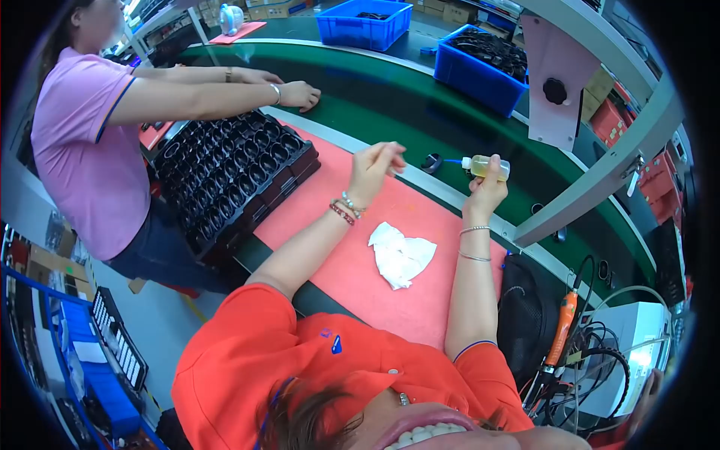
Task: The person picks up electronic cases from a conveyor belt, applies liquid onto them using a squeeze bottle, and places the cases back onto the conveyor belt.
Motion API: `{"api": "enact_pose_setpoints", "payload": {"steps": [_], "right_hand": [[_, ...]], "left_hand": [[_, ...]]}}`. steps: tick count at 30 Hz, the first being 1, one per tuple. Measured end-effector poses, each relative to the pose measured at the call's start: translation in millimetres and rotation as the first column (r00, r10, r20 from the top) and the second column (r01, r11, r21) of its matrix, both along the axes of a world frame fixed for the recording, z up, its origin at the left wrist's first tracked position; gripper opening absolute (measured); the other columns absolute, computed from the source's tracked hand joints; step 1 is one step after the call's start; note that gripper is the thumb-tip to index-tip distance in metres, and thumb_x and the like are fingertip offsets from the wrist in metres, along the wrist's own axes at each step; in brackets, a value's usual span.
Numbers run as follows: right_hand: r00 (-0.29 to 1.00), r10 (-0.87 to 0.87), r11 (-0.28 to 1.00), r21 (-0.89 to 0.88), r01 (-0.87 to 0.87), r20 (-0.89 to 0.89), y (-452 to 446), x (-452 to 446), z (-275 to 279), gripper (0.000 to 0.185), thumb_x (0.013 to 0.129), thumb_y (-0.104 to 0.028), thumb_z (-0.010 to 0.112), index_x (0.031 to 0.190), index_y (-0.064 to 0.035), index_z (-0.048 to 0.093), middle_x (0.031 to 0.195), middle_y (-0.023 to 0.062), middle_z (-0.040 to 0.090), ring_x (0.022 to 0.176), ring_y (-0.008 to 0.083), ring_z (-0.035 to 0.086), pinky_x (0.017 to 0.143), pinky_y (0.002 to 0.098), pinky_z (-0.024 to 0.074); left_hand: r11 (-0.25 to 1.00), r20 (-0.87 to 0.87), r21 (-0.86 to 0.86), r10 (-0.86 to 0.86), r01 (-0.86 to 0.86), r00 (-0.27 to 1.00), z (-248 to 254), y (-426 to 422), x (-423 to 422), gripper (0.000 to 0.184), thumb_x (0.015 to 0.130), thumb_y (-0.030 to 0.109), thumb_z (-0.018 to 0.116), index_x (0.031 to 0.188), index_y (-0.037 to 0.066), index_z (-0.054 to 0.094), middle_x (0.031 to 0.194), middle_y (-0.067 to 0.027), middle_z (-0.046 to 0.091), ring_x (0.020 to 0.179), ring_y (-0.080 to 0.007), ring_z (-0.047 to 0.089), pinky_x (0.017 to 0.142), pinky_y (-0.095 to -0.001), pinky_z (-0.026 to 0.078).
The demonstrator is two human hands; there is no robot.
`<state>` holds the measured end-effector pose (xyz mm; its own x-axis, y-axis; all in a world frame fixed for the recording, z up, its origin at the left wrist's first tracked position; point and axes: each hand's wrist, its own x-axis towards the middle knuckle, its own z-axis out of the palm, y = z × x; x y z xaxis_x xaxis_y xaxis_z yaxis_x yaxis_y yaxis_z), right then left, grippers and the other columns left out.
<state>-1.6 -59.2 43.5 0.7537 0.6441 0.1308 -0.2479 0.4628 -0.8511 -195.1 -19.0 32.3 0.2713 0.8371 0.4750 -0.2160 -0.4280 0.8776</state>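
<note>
My right hand (487, 187) grips a small clear bottle (491, 168) of yellowish liquid, held on its side. A thin blue nozzle tip (452, 160) points left from its white cap. Close to that tip, over the green conveyor belt (375, 124), is a small dark round part (431, 163). My left hand (373, 171) is to the left of this part and apart from it. Its fingers are curled, with nothing visible in them. Below and between my hands, a crumpled white cloth or tissue (401, 255) lies on the pink mat (345, 259).
A stack of black trays (232, 165) with round pockets stands at the left. Beside it, a co-worker (97, 150) reaches over the belt. Blue bins (480, 71) stand beyond. A metal post (600, 180), black bag (521, 315) and orange-handled tool (562, 326) are at right.
</note>
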Motion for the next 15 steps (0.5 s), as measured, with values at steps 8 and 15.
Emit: {"api": "enact_pose_setpoints", "payload": {"steps": [8, 15], "right_hand": [[0.935, 0.129, 0.991, 0.001, -0.137, -0.329, 7.6, 5.2, -20.8, 0.041, 0.08, -0.045, 0.059, 0.076, -0.0045, 0.054, 0.052, -0.004, 0.032, 0.041, 0.0057, 0.027, 0.039, 0.0209, 0.0215], [0.895, 0.208, 0.978, 0.059, -0.201, -0.395, 9.5, 16.2, -32.2, 0.04, 0.079, -0.05, 0.056, 0.071, -0.0113, 0.051, 0.05, -0.0035, 0.036, 0.04, 0.0068, 0.03, 0.041, 0.0223, 0.0222]], "left_hand": [[0.953, -0.085, -0.301, -0.012, -0.014, 0.996, -42.1, 19.2, -13.0, 0.031, 0.092, 0.024, 0.044, 0.091, -0.003, 0.061, 0.071, -0.0077, 0.062, 0.059, -0.0097, 0.058, 0.051, -0.0191, 0.044], [0.93, -0.089, -0.367, -0.059, 0.022, 0.994, -46.2, 22.0, -11.8, 0.027, 0.091, 0.021, 0.047, 0.093, -0.002, 0.06, 0.073, -0.0074, 0.062, 0.061, -0.0101, 0.058, 0.054, -0.0193, 0.044]]}}
